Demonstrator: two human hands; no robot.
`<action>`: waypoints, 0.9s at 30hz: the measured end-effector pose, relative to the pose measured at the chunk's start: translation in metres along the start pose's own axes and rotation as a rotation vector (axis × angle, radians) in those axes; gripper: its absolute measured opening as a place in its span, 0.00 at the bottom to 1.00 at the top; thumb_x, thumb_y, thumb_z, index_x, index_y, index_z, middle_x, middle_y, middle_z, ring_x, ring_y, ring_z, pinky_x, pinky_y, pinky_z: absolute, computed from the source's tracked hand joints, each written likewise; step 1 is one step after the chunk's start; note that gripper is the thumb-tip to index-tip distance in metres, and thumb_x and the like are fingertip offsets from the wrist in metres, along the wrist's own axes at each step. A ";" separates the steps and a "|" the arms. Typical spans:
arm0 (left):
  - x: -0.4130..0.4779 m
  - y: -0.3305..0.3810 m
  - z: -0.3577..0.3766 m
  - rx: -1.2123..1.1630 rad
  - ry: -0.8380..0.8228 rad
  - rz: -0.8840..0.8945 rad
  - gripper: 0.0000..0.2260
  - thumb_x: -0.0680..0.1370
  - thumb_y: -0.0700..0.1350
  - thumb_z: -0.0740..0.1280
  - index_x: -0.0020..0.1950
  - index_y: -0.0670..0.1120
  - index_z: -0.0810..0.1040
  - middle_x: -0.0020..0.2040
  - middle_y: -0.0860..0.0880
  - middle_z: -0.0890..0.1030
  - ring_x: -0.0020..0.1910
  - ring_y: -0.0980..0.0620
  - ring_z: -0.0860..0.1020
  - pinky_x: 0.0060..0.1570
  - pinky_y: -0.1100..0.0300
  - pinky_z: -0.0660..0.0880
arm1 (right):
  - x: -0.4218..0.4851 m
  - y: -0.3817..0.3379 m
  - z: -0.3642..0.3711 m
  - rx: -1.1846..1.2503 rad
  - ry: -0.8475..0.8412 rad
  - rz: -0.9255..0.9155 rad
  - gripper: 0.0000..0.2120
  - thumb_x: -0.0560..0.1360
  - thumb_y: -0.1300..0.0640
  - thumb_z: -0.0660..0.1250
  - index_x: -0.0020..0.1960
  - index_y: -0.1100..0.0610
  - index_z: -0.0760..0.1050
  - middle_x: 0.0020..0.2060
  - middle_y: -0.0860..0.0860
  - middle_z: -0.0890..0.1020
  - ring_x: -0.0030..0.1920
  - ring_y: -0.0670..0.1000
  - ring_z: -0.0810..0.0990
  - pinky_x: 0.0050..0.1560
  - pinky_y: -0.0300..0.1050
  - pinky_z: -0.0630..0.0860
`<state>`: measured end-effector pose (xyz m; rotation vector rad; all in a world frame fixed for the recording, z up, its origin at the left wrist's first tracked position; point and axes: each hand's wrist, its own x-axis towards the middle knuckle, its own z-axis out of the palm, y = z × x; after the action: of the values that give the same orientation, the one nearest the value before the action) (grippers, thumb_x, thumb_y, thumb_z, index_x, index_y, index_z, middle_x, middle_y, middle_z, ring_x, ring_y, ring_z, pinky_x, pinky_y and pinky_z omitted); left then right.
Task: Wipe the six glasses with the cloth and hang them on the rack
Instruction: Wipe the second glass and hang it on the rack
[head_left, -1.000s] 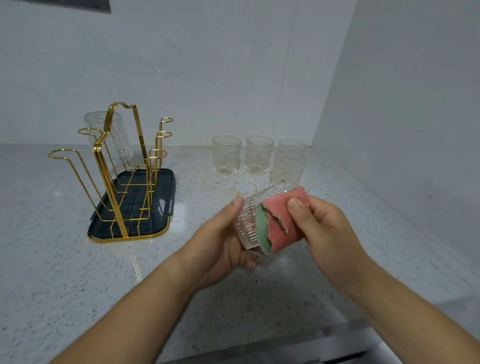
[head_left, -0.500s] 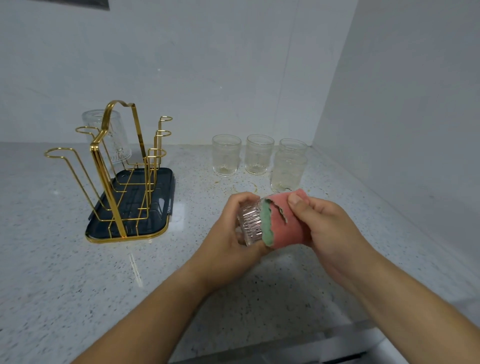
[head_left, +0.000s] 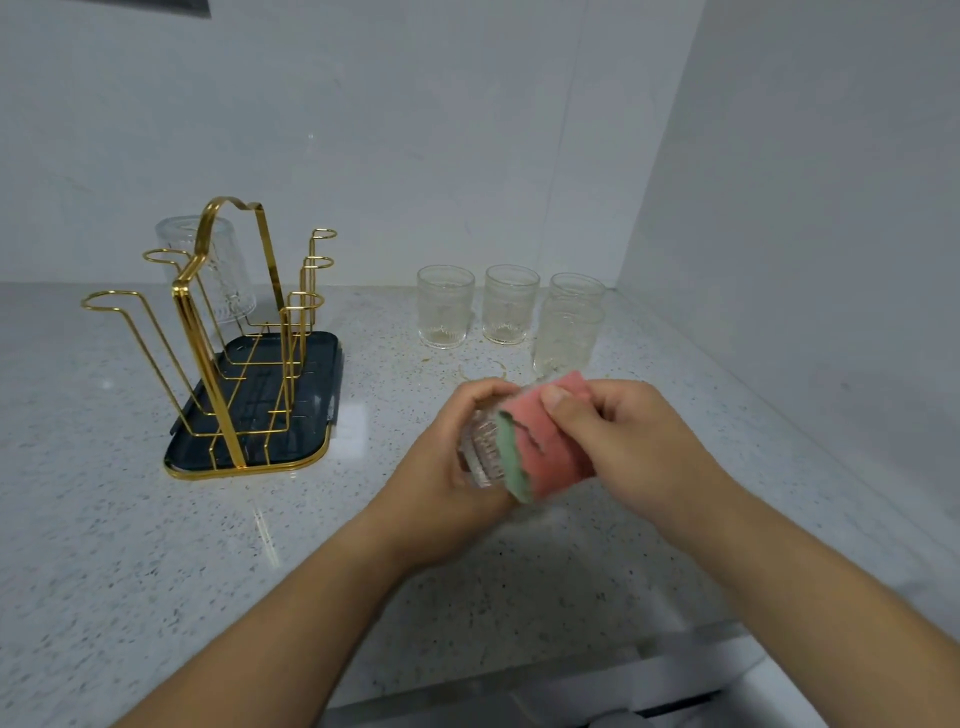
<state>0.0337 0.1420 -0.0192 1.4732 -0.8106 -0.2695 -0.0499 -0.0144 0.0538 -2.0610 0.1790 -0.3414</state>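
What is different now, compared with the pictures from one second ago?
The left hand has closed more tightly round the base of the held glass; its fingers now curl over it. The right hand still presses the cloth round that glass. Unchanged: one hung glass on the rack, four standing glasses on the counter.

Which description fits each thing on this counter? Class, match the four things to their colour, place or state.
Things:
1 cloth
2 rack
3 tray
4 left hand

Descriptions:
a gold wire
b grips the ribbed glass
c pink with a green edge
d dark, under the rack

Pairs: 1-c; 2-a; 3-d; 4-b
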 end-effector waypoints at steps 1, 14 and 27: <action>0.001 -0.002 -0.001 0.086 0.039 0.030 0.35 0.70 0.34 0.81 0.70 0.54 0.71 0.57 0.59 0.81 0.55 0.56 0.85 0.50 0.59 0.83 | 0.002 0.000 0.003 -0.026 0.009 0.008 0.18 0.83 0.49 0.63 0.44 0.59 0.85 0.40 0.55 0.88 0.45 0.56 0.87 0.53 0.55 0.84; -0.001 0.033 0.002 -0.800 0.255 -0.364 0.17 0.71 0.49 0.73 0.59 0.46 0.82 0.51 0.43 0.88 0.52 0.45 0.85 0.62 0.40 0.79 | -0.026 0.007 -0.022 0.564 0.450 -0.047 0.13 0.85 0.53 0.60 0.51 0.48 0.84 0.47 0.45 0.89 0.51 0.44 0.87 0.58 0.46 0.78; -0.022 0.052 0.019 -0.803 0.306 -0.161 0.32 0.75 0.41 0.76 0.76 0.36 0.68 0.68 0.31 0.79 0.66 0.33 0.80 0.67 0.42 0.77 | -0.072 -0.006 0.065 0.804 0.064 -0.051 0.25 0.81 0.42 0.57 0.74 0.50 0.72 0.66 0.48 0.82 0.68 0.48 0.79 0.75 0.54 0.68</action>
<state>-0.0101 0.1480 0.0204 0.7856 -0.2692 -0.4193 -0.0978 0.0618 0.0170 -1.2628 0.0159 -0.4254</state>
